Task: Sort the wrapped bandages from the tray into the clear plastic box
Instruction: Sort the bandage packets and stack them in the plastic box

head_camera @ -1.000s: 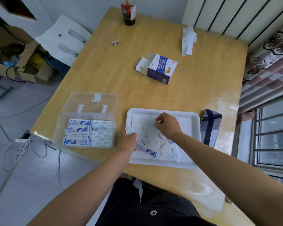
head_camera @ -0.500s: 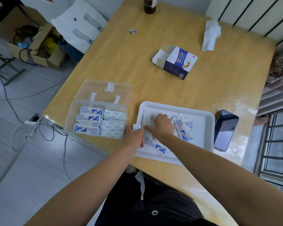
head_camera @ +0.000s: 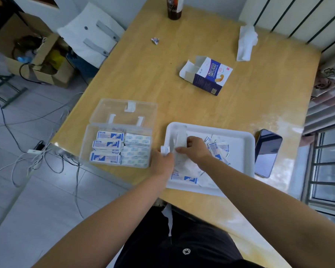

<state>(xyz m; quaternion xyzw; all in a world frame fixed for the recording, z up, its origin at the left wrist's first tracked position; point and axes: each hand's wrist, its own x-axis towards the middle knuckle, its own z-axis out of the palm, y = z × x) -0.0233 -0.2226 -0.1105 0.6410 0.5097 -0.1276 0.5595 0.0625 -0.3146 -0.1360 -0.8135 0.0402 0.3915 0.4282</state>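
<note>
A white tray lies near the table's front edge with several wrapped bandages scattered in it. To its left stands the clear plastic box, lid open, holding neat stacks of blue-and-white wrapped bandages. My left hand is at the tray's left rim and grips a small stack of bandages. My right hand reaches over the tray's left part, its fingers pinching a white wrapped bandage.
A black phone lies right of the tray. An open bandage carton sits mid-table, a crumpled tissue and a dark bottle at the far end. Cables and a cardboard box lie on the floor to the left.
My right hand has moved from the tray's middle to its left side, next to my left hand. More blue-printed bandages show at the tray's right. The camera view shifted.
</note>
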